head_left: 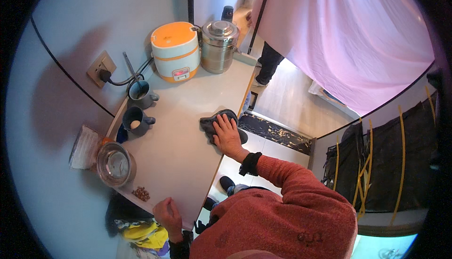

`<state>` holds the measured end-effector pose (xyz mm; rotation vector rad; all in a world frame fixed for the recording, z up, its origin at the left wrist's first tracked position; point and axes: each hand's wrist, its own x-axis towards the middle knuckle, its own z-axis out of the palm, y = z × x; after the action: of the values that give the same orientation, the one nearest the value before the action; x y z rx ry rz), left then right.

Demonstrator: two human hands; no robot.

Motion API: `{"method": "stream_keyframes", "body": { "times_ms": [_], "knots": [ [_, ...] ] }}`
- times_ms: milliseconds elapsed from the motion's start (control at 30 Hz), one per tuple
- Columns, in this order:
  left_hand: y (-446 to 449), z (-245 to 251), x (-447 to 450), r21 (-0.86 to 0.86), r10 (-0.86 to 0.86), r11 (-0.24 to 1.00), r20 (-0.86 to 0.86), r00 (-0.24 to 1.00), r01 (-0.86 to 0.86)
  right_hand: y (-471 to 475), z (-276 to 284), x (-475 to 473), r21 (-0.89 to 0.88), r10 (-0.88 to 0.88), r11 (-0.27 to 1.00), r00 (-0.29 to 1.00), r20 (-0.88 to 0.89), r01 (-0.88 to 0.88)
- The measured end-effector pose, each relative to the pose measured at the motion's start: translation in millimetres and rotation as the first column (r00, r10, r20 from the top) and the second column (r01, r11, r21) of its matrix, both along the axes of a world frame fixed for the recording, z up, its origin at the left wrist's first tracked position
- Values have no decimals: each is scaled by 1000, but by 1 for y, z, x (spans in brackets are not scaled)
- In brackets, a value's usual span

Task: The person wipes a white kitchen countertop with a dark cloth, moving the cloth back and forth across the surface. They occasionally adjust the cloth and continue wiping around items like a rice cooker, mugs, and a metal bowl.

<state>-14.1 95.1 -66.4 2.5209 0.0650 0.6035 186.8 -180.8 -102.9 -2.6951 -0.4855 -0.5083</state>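
A dark grey cloth (208,124) lies bunched at the right edge of the white tabletop (176,117), with my right hand (227,131) pressed flat on top of it, fingers spread. My left hand (167,214) rests at the near left corner of the table, fingers curled; whether anything is inside them cannot be told. Beside it is a small heap of brown nuts or beans (141,193). A clear bowl (116,164) stands past the heap at the table's left edge.
Two mugs, one holding a utensil (141,94) and one with an egg-like object (137,121), stand along the wall. Behind them are a white-and-orange electric cooker (176,54), plugged in, and a lidded steel pot (219,47). Another person's leg (270,62) shows beside a pink curtain (339,40).
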Motion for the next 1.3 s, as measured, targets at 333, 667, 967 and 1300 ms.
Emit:
{"method": "stream_keyframes", "body": {
  "times_ms": [333, 667, 967, 1300],
  "knots": [
    [1, 2, 1, -48, -18, 999, -33, 999, 17, 0, 1, 0, 7, 11, 1000, 1000, 18, -11],
    [0, 3, 1, -60, 0, 998, 5, 1000, 0, -1, -2, 1, 26, 6, 1000, 999, 48, -7],
    [-2, 4, -4, -23, 24, 999, 40, 999, -23, -15, -29, 10, -14, 50, 999, 988, 147, -49],
    [1, 8, 1, -93, 31, 995, 91, 995, -22, -12, -28, 8, -21, 65, 998, 993, 103, -63]
  ]
}}
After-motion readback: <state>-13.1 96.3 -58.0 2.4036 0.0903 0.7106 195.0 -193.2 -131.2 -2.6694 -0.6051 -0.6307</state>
